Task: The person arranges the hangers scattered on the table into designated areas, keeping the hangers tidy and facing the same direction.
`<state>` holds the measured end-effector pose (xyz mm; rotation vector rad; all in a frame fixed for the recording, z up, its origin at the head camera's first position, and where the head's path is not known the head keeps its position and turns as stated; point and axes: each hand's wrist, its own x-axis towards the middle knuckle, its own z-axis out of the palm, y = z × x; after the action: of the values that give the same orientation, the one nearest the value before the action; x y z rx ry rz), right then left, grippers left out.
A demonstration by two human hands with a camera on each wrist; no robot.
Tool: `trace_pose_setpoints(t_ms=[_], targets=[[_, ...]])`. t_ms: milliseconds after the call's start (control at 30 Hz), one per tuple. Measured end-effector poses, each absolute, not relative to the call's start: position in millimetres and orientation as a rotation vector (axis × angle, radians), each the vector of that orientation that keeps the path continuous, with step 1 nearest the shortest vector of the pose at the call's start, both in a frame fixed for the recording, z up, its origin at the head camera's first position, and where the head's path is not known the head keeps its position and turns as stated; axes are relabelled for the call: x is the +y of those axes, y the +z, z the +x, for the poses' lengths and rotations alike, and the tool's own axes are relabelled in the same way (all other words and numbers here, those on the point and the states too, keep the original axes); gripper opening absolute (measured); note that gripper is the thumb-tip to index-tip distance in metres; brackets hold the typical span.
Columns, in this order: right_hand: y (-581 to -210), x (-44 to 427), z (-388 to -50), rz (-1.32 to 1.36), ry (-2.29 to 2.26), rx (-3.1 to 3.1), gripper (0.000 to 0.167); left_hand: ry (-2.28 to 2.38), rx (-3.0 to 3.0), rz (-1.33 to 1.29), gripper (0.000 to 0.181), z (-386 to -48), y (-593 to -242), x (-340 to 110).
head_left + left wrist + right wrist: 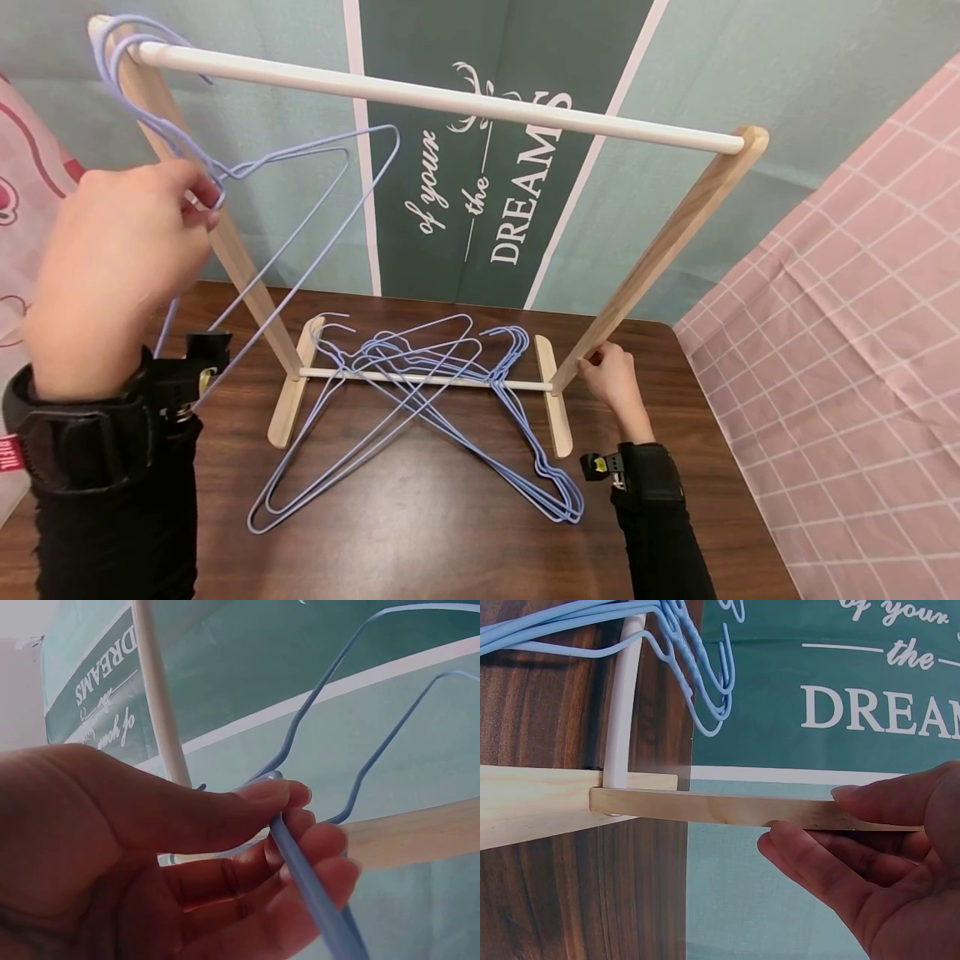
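At the rack's upper left, my left hand (pixel 127 250) pinches a blue wire hanger (pixel 330 242) at its neck between thumb and fingers. Two hangers show there, their hooks around the left end of the white top rail (pixel 435 98). In the left wrist view the thumb and fingertips of the left hand (pixel 217 847) close on the blue wire (pixel 311 892). Low on the right wooden post (pixel 660 250), my right hand (pixel 613 382) grips the wood. The right wrist view shows the post (pixel 735 810) between the thumb and fingers of the right hand (pixel 870 840).
Several blue hangers (pixel 442 425) lie crossed over the rack's white lower bar (pixel 390 377) and the brown table (pixel 420 550). Wooden feet (pixel 557 408) stand under both posts. Behind hangs a green cloth with lettering (pixel 525 200); a pink checked cloth (pixel 847 333) is at the right.
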<state>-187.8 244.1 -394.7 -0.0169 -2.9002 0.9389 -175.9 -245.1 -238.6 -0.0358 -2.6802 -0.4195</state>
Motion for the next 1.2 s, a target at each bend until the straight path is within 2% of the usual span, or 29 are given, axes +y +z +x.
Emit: trace_pose_setpoints(t_ms=[467, 1200], targets=[[-394.7, 243.8, -188.8, -0.029, 0.935, -2.901, 0.020, -0.434, -2.728, -0.045, 0.025, -157.9, -221.4, -223.0], [-395.3, 245.0, -187.9, -0.002, 0.949, -2.896, 0.019, -0.462, -2.732, 0.008, 0.026, -156.5, -231.4, -232.8]])
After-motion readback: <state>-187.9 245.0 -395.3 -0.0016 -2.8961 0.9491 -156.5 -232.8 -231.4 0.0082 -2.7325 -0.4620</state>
